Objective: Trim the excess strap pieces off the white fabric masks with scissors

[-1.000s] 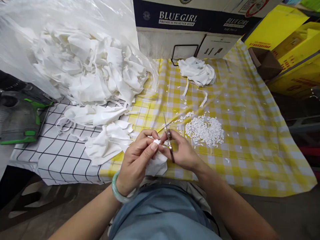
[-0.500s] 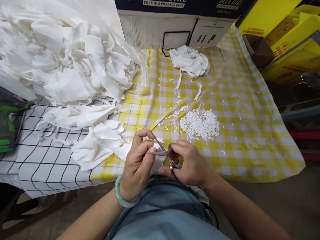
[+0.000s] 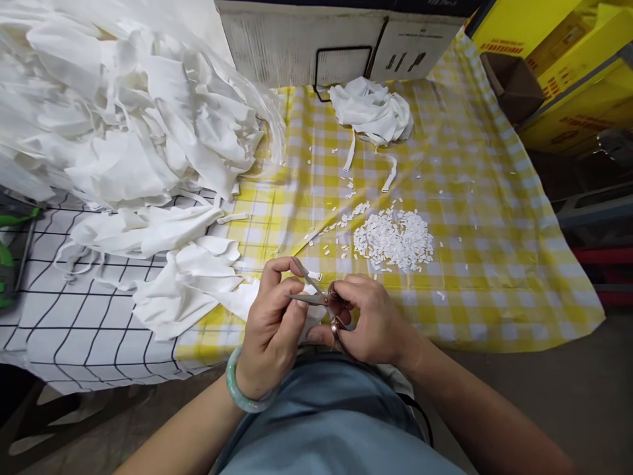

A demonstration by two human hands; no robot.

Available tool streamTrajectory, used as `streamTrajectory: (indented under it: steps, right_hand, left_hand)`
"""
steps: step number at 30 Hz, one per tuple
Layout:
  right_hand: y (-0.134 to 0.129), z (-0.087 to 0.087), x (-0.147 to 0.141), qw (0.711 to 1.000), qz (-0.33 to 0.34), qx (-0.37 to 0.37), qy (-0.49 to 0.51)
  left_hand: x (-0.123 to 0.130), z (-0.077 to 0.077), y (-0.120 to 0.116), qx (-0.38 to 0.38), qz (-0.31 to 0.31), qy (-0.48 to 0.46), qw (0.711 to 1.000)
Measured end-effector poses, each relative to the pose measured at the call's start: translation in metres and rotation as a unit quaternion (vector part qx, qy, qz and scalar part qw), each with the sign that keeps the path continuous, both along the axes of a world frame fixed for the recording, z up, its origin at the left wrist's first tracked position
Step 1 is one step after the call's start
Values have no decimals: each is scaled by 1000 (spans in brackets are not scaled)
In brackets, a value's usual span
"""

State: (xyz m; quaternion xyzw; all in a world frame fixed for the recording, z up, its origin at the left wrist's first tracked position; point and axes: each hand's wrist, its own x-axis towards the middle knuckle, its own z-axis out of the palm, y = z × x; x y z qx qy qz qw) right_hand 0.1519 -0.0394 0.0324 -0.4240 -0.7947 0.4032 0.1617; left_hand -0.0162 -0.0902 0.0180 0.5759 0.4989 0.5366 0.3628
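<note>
My right hand [image 3: 368, 320] grips a pair of scissors [image 3: 312, 299], fingers in the bronze-coloured handles and the blades spread apart. Closed in a pinch, my left hand [image 3: 277, 313] holds a white fabric piece [image 3: 242, 298] at its edge; the blades lie right at these fingertips. A short white strap end [image 3: 314, 276] shows just beyond the blades. To the left, more white fabric pieces [image 3: 185, 287] with thin straps lie on the table. Beyond my right hand is a heap of small white clippings [image 3: 393, 239], with several scattered around it.
A large pile of white fabric [image 3: 128, 112] in clear plastic fills the back left. A smaller white bundle [image 3: 370, 111] with two straps lies near a cardboard box [image 3: 301, 49]. Yellow boxes [image 3: 583, 86] stand at the right. Yellow checked cloth [image 3: 494, 264] covers the table.
The view has shifted slightly. Both hands stay in nearly the same place, and the scissor blades remain spread beside the left fingertips.
</note>
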Motion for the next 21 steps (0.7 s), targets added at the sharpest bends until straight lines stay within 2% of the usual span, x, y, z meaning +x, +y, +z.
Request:
streamTrajectory:
  steps: [6,12,18,21]
  right_hand:
    - [0,0,0,1000,-4,3,21]
    - [-1,-4,6,999,-26,3,22]
    - [-10,-15,27,995,-95,-20,-12]
    - [-13,-24,40,986,-147,-71,-31]
  left_hand:
    - [1,0,0,4,-3,-3,1000]
    - [6,2,6,18,-19,31,999]
    - [22,-7,18,-8,-69,34,997]
    - [33,-15,28,-16,-99,32,994]
